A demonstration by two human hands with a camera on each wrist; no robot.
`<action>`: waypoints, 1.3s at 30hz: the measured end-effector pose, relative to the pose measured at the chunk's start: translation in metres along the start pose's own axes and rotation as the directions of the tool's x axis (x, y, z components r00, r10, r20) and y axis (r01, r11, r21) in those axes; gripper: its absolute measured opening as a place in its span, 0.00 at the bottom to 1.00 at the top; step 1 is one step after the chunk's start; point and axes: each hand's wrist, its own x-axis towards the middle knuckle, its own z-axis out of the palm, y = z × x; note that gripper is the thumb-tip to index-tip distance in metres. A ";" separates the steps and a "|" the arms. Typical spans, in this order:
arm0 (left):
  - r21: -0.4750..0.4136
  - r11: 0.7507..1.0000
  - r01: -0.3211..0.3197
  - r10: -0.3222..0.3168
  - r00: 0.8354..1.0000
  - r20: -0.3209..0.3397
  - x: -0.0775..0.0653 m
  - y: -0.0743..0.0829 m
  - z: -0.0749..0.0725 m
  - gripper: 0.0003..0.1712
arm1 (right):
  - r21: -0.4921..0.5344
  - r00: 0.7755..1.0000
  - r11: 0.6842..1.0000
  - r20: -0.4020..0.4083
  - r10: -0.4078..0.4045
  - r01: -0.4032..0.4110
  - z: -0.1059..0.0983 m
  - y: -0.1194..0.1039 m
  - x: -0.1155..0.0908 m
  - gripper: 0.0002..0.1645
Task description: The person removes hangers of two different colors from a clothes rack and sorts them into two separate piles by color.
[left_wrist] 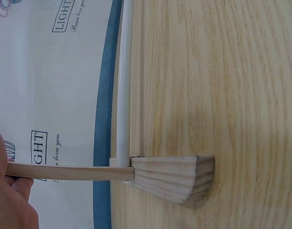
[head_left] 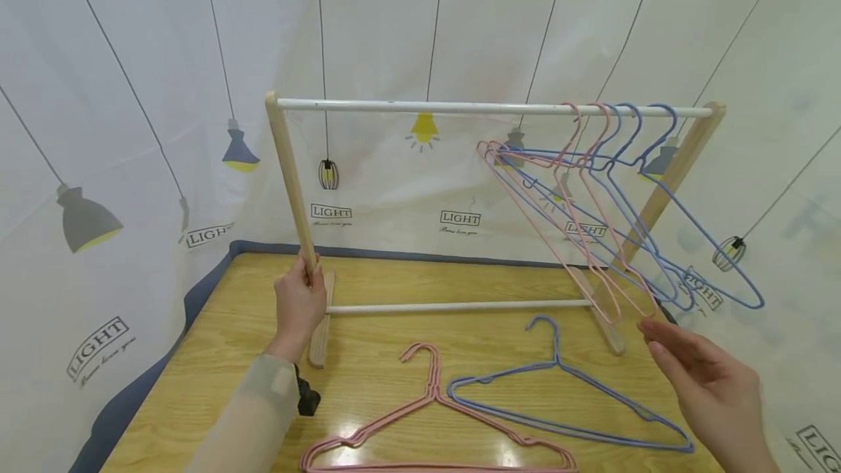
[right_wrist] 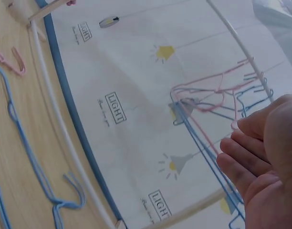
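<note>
Hanging beside right hand (head_left: 716, 384), pink hanger (head_left: 601, 214), left hand (head_left: 300, 301) gripping post (head_left: 290, 181)

Desk (head_left: 374, 334): yellow wood-grain top. White sheet (head_left: 381, 35): behind and to both sides. Printed on it: hanging lamps (head_left: 88, 219), grey, blue, yellow; boxed "LIGHT" lettering (head_left: 460, 218). Blue band (left_wrist: 105, 95): along the desk's back and left edges.

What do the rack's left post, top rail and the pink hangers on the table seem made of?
Left post: pale wood, seemingly unpainted; it looks tan, and its foot shows grain.
Top rail: probably white-coated metal, given its slim, smooth, straight shape; plastic is possible.
Pink hangers: likely metal wire in smooth plastic coating, judging by thin bent rods and even colour; core hidden.
</note>
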 end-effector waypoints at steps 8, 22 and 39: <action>0.006 1.000 -0.001 0.001 1.000 0.007 -0.001 -0.001 -0.003 0.15 | 0.365 0.996 0.927 -0.061 -0.061 0.079 0.027 -0.018 0.026 0.23; 0.011 1.000 -0.010 0.010 1.000 -0.010 0.000 -0.001 -0.002 0.12 | 0.387 0.993 0.922 -0.120 0.025 0.024 0.077 -0.025 0.056 0.21; 0.020 0.999 -0.044 0.045 0.999 -0.031 0.001 0.002 0.000 0.09 | 0.436 0.982 0.891 -0.181 -0.051 0.126 0.093 -0.020 0.064 0.17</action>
